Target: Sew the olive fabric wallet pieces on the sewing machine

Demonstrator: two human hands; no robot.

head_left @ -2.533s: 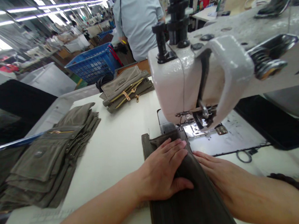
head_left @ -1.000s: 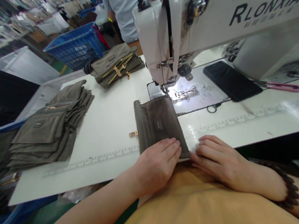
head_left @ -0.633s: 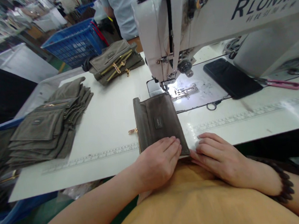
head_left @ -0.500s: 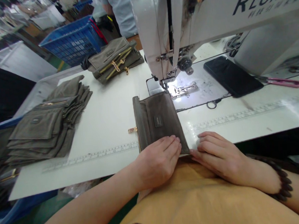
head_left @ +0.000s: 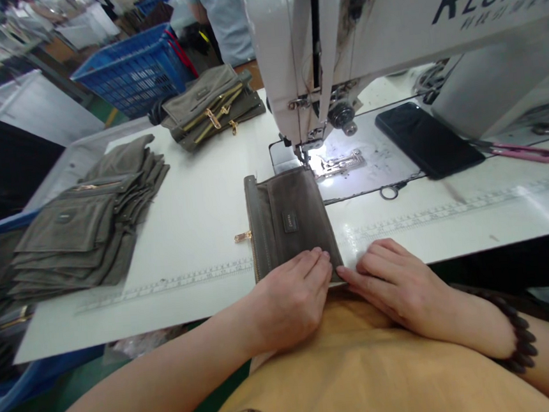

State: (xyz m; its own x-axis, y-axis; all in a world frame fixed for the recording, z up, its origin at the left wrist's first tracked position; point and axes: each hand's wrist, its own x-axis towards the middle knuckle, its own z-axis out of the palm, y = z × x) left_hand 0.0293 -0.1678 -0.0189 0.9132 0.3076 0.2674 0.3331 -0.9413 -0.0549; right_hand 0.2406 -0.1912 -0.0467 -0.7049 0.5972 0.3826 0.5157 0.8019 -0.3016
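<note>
A grey-brown zip pouch (head_left: 289, 221) with a gold zipper pull lies flat on the white table (head_left: 199, 219), its far edge under the needle of the white sewing machine (head_left: 337, 40). My left hand (head_left: 287, 298) rests flat on the pouch's near end, fingers stretched out. My right hand (head_left: 392, 285) lies beside it at the pouch's near right corner, fingers extended and touching the edge. A dark bead bracelet circles my right wrist.
A pile of olive pouches (head_left: 88, 222) sits at the left and a smaller stack (head_left: 210, 106) at the back. A black phone (head_left: 427, 138), pink snips (head_left: 524, 152) and a blue basket (head_left: 135, 71) are nearby. A person in a light shirt (head_left: 224, 18) stands behind.
Earlier my hands pressed the pouch close to the needle; they have drawn back to its near end at the table edge. Lately my right hand slid left to the pouch corner.
</note>
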